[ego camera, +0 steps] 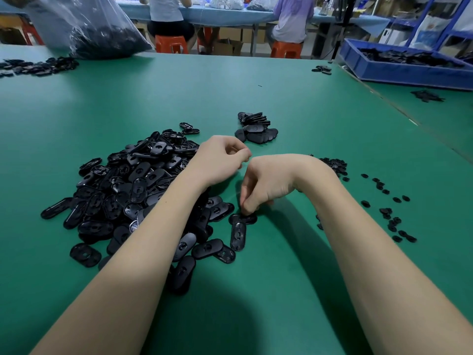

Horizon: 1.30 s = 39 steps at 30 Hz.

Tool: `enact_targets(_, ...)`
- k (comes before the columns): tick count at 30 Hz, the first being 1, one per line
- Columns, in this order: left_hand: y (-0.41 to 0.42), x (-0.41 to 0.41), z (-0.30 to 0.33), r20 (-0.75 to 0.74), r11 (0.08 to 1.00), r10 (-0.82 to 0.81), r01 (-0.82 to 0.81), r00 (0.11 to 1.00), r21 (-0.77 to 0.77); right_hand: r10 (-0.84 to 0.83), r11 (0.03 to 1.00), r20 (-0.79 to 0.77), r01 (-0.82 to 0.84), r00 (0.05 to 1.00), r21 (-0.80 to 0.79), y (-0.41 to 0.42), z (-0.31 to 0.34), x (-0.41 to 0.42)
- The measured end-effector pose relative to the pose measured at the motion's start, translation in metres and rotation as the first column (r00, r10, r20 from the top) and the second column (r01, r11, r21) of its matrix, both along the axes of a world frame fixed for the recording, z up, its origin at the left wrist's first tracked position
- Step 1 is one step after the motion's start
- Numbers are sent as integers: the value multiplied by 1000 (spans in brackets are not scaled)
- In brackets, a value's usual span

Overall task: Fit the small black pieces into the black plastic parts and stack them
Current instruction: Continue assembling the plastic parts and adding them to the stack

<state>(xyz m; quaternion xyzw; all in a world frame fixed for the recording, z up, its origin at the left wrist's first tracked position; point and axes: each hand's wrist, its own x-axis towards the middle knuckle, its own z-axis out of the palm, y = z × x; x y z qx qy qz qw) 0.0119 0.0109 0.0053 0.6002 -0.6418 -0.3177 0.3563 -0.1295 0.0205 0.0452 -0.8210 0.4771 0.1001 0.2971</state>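
Sat on a green table [294,103], with the big heap of black plastic parts [133,190] at nine o'clock from the hands and the finished stack [257,126] at twelve. Right hand [266,185] bent down at the wrist, fingertips pinched onto the far end of one oval part [238,233] lying flat just below — probably pressing a small black piece into it, though hidden under the fingers. Left hand [222,156] hovered above the heap's edge with fingers curled; impossible to tell whether anything was held in them. Loose small black pieces [389,208] scattered at three o'clock, well apart from the heap. Judged light, stiff and smooth — hard moulded plastic, apt to skate on the mat under a sideways push. Best taken by the long edges between thumb and forefinger, held down flat while the insert was pushed straight into the slot. Tiny inserts likely fiddly, easy to drop, best pinched by the rim.
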Motion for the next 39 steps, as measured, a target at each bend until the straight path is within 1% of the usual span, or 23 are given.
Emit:
enact_targets(3, 0, 1, 2, -3, 1000, 4, -4, 1000, -2, -30, 997, 36, 33, 999, -72, -4, 3, -7)
enact_targets(4, 0, 1, 2, -6, 1000, 6, -6, 1000, 0, -30, 997, 37, 32, 999, -65, -5, 4, -9)
enact_targets(7, 0, 0, 2, 0, 1000, 7, -7, 1000, 5, -1, 1000, 0, 1, 1000, 24, -4, 5, -10)
enact_targets(9, 0, 0, 2, -5, 1000, 3, -3, 1000, 14, 12, 1000, -27, -11, 1000, 26, -3, 3, -8)
enact_targets(12, 1, 0, 2, 0, 1000, -4, 4, 1000, 16, -6, 999, -5, 6, 1000, -32, -6, 2, -8)
enact_targets(15, 1, 1, 4, -25, 999, -15, 16, 1000, 27, -93, 985, 111, 108, 989, -137, -12, -2, -19)
enact_targets(17, 2, 0, 6, -125, 994, -36, 48, 991, 95, -152, 955, 253, 208, 956, -212, -17, -4, -29)
enact_targets(19, 4, -1, 8, -299, 972, -44, 110, 953, 208, -183, 914, 391, 302, 902, -270, -20, -5, -37)
enact_targets(21, 7, -3, 10, -437, 947, -43, 177, 898, 269, -186, 881, 467, 358, 865, -311, -22, -5, -43)
enact_targets(23, 8, -4, 11, -515, 942, -31, 197, 857, 272, -177, 881, 488, 358, 855, -309, -21, -2, -46)
enact_targets(25, 7, -2, 11, -534, 950, -1, 167, 845, 263, -199, 898, 454, 347, 868, -271, -22, 1, -51)
enact_targets(27, 7, 0, 12, -520, 959, 32, 121, 853, 258, -255, 877, 371, 375, 893, -299, -26, 3, -62)
enact_targets(30, 6, 1, 11, -515, 962, 68, 80, 855, 260, -385, 815, 167, 419, 908, -399, -31, 4, -82)
enact_targets(31, 5, 1, 11, -513, 962, 73, 74, 855, 261, -425, 811, 95, 426, 900, -401, -32, 3, -88)
enact_targets(33, 5, 0, 10, -515, 961, 77, 74, 854, 267, -467, 817, 10, 435, 884, -379, -30, 1, -92)
enact_targets(36, 6, -1, 8, -518, 961, 74, 78, 852, 265, -504, 812, -54, 451, 862, -372, -30, -2, -90)
enact_targets(39, 6, -2, 8, -503, 966, 68, 69, 862, 248, -517, 803, -75, 452, 853, -387, -32, -6, -86)
